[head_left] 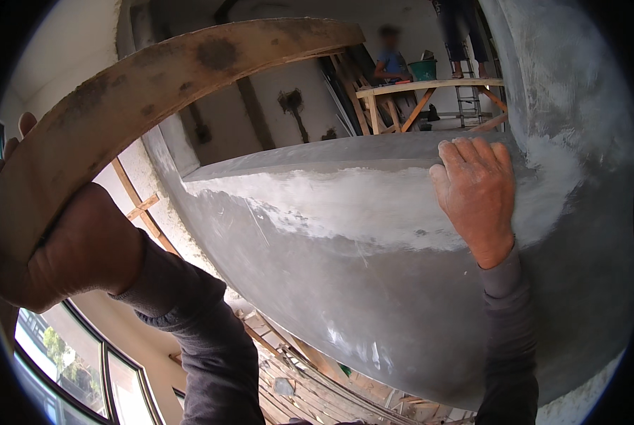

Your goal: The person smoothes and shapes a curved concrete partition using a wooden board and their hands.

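My left hand [83, 244] is wrapped round a long, stained wooden board [154, 78], its thumb side near me and fingertips showing past the far edge. The board slants up and across to the right, raised in front of the wall opening, and looks bowed through the lens. My right hand [476, 191], dusty with pale powder, is closed at the top edge of a grey plastered half wall [373, 297]. Its fingers are bent and pressed together with the tips hidden, so anything under them cannot be seen. A whitish patch of plaster [317, 205] runs along the wall below the ledge [345, 152].
Beyond the opening stand a wooden trestle platform [430, 83], a green bucket [423, 69] and a ladder [467, 99]. One person [391, 57] is beside the platform; another's legs [466, 35] show on it. Far below at left lie planks [295, 389], near windows [69, 354].
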The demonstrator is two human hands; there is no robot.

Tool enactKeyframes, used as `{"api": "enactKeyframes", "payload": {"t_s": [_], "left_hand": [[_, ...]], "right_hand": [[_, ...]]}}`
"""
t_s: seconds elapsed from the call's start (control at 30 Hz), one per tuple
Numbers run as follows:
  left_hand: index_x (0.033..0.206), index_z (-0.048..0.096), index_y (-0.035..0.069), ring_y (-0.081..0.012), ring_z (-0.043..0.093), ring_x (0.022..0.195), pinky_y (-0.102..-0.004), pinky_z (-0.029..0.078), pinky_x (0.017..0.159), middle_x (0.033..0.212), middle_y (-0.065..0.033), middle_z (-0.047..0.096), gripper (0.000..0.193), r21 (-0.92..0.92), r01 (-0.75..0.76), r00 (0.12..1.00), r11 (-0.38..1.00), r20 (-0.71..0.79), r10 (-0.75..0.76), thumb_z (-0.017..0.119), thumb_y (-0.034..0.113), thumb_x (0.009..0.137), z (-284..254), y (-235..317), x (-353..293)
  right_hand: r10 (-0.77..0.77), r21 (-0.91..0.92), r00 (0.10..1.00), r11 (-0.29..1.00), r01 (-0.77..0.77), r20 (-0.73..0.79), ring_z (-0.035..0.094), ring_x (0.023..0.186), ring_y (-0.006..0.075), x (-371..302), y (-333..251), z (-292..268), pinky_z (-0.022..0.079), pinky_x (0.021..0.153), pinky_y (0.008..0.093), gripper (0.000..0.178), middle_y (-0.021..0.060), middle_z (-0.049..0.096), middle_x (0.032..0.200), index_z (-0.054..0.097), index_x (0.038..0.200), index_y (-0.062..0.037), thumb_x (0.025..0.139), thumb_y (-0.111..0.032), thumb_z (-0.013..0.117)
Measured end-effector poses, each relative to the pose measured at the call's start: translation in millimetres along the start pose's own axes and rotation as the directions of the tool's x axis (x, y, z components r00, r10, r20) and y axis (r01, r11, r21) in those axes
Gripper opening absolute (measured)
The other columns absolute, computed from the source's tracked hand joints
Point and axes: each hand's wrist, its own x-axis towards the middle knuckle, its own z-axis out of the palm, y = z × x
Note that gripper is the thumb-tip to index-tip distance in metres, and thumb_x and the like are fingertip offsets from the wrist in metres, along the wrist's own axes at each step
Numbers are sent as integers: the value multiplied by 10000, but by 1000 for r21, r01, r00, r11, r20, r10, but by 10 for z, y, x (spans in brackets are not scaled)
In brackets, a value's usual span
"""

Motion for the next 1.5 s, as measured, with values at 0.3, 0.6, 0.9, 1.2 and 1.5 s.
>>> {"api": "enactKeyframes", "payload": {"t_s": [0.3, 0.6, 0.9, 1.2, 1.5], "left_hand": [[1029, 666, -166, -429, 753, 902, -601, 626, 884, 953, -311, 705, 518, -53, 302, 950, 952, -71, -305, 473, 307, 944, -562, -630, -152], [1155, 654, -73, -410, 736, 1016, -574, 575, 998, 1033, -246, 710, 754, -101, 552, 831, 828, -23, -556, 312, 560, 930, -1278, -1413, -404], [1135, 662, -74, -436, 700, 1108, -551, 528, 1059, 1090, -317, 711, 832, -113, 579, 809, 808, -42, -586, 263, 627, 932, -1549, -1846, -454], [1229, 627, -25, -414, 731, 1007, -534, 554, 1031, 1064, -266, 725, 814, -165, 644, 758, 747, 5, -652, 285, 662, 960, -1961, -2240, -510], [1368, 541, 67, -402, 748, 872, -581, 629, 851, 943, -219, 720, 777, -155, 505, 849, 849, -90, -521, 382, 698, 946, -1964, -2101, -606]], "right_hand": [[-1, 10, 1000, 1000, 1, 13, 599, 838, 196, -4, 5, -9, 450, 806, 364, 95, 39, 632, 834, 681, 882, -70, 817, -109, 739], [-29, -21, 998, 999, 30, 55, 649, 957, 228, -24, 23, -25, 477, 894, 376, 277, 66, 706, 1005, 723, 1065, -40, 799, -90, 775], [2, -45, 993, 999, 3, 115, 659, 1047, 251, -94, 98, 23, 476, 959, 382, 277, 79, 723, 1073, 729, 1091, -34, 818, -65, 760], [23, -59, 991, 998, -15, 134, 664, 1061, 246, -136, 145, 53, 474, 973, 392, 263, 80, 725, 1086, 723, 1115, -46, 853, -66, 738], [-3, -75, 990, 997, 14, 143, 663, 1058, 257, -144, 179, 60, 476, 955, 401, 250, 90, 723, 1080, 715, 1106, -28, 860, -60, 738]]}}
